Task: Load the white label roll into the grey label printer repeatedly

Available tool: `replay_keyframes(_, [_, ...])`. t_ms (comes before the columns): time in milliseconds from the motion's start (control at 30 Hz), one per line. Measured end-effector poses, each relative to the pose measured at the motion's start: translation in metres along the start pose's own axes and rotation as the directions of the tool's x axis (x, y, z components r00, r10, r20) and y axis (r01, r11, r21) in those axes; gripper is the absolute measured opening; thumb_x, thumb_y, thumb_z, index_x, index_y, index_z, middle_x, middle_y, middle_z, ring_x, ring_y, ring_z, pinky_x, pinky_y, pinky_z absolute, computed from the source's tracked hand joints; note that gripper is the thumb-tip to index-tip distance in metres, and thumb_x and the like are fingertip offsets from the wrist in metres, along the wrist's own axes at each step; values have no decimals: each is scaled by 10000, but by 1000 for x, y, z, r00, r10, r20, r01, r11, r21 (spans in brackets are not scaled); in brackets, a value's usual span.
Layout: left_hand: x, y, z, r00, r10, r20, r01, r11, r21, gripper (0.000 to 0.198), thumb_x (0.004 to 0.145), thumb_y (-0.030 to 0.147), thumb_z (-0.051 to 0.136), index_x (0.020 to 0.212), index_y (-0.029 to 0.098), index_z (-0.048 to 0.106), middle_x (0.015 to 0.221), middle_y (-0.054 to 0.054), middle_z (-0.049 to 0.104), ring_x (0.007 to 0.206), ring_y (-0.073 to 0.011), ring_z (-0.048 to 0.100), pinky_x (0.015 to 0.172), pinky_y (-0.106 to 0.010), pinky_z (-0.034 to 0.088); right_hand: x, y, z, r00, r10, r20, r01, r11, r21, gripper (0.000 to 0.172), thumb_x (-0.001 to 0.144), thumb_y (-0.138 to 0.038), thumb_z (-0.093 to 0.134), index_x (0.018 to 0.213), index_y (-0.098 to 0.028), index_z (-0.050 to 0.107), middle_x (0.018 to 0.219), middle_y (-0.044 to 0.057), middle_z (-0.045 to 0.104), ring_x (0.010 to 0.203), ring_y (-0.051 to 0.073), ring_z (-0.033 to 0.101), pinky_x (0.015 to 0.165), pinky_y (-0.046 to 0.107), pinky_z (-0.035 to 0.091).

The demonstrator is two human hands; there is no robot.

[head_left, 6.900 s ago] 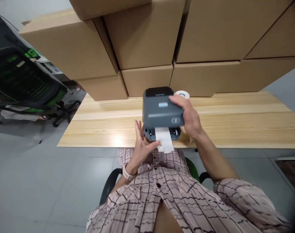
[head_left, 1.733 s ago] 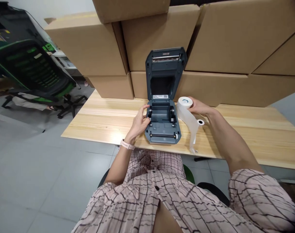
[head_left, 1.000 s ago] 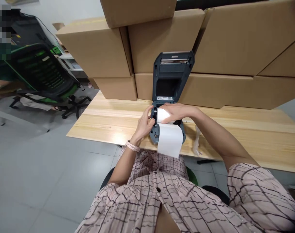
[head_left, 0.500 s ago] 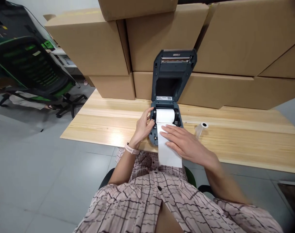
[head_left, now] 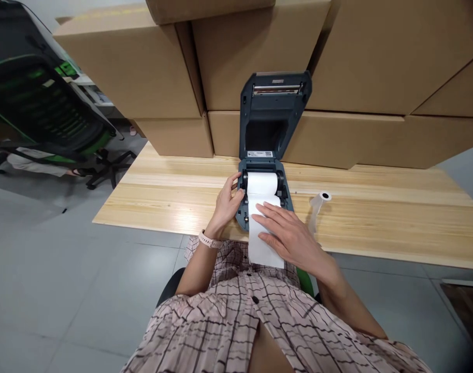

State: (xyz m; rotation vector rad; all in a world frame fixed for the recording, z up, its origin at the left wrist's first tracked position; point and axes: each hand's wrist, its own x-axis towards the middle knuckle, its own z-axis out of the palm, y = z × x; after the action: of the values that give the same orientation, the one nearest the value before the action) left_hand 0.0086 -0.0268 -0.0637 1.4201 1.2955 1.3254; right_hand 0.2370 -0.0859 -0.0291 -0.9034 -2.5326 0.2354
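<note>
A dark grey label printer (head_left: 273, 111) stands on the wooden table (head_left: 376, 212) with its lid swung up. A white paper roll (head_left: 262, 183) sits in its bay, and a strip of paper (head_left: 259, 248) hangs over the front edge. My right hand (head_left: 288, 235) lies flat on that strip, fingers stretched out. My left hand (head_left: 225, 204) rests against the printer's left side, fingers curled at the roll holder. A nearly used-up small roll (head_left: 319, 203) lies on the table to the right of the printer.
Large cardboard boxes (head_left: 376, 57) are stacked along the back of the table, right behind the printer's lid. A black and green office chair (head_left: 42, 109) lies tipped on the grey floor at the left.
The printer's lid was opened and a fresh roll placed in the bay. Over the last half second my right hand has slid slightly toward me along the paper strip; my left hand stayed put.
</note>
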Motion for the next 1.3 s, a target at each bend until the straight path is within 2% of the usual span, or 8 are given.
replay_keyframes(467, [0,0,3,999,-52,-8,52,998,-45,569,958,368,610,1507,241,535,1605,-152,582,1404,-292,627,1190,-498,498,-3,-5,9,999,37,-27,-36,999,37,424,1134,-420,475,1513,-280,606,1612,104,608,1531,317,541,1143,587,556])
replay_keyframes(700, [-68,21,16,963,-267,32,269,952,-147,1070,893,572,804,1722,355,163,1852,-99,150,1705,-362,211,1377,-556,269,-1,16,-20,1000,-8,7,6,960,279,358,1113,-442,541,1421,-340,692,1522,50,692,1430,298,644,1144,592,577])
replay_keyframes(800, [-86,29,18,950,-303,73,311,941,-137,1106,899,587,795,1739,348,115,1852,-102,144,1699,-382,224,1369,-550,310,33,56,-53,958,129,-257,-23,925,379,323,1092,-469,588,1341,-326,735,1425,42,752,1347,276,702,1181,548,566])
replay_keyframes(900, [-87,30,19,946,-316,74,324,933,-159,1107,895,580,801,1738,376,113,1863,-73,95,1692,-380,250,1340,-547,372,97,103,-84,735,371,-568,-99,887,452,522,1067,-564,574,1408,-184,681,1447,109,725,1401,278,650,1187,421,522])
replay_keyframes(967, [-84,29,19,949,-309,61,314,934,-168,1113,884,578,812,1734,386,120,1866,-64,77,1699,-373,230,1348,-547,357,145,129,-99,709,428,-560,-118,856,504,593,1094,-585,459,1489,-168,607,1517,91,676,1459,278,599,1160,351,505])
replay_keyframes(1100, [-84,27,19,956,-289,49,293,948,-121,1127,888,609,796,1736,374,92,1864,-82,81,1724,-352,126,1379,-502,299,199,141,-111,785,528,-324,-184,698,692,774,1122,-626,59,1465,-202,609,1456,55,720,1402,262,651,1082,390,579])
replay_keyframes(1200, [-88,25,18,963,-265,58,270,958,-101,1121,910,622,768,1738,374,55,1862,-98,80,1728,-342,96,1377,-492,299,175,114,-98,777,498,-385,-132,727,674,824,1140,-561,-23,1468,-123,592,1427,81,712,1406,246,640,1181,457,525])
replay_keyframes(1300, [-93,17,16,971,-234,53,238,967,-91,1154,895,640,777,1735,414,18,1868,-80,28,1732,-340,45,1386,-518,258,111,72,-69,803,333,-495,-63,872,485,803,1132,-660,55,1387,-210,669,1396,68,716,1411,283,631,1225,543,481])
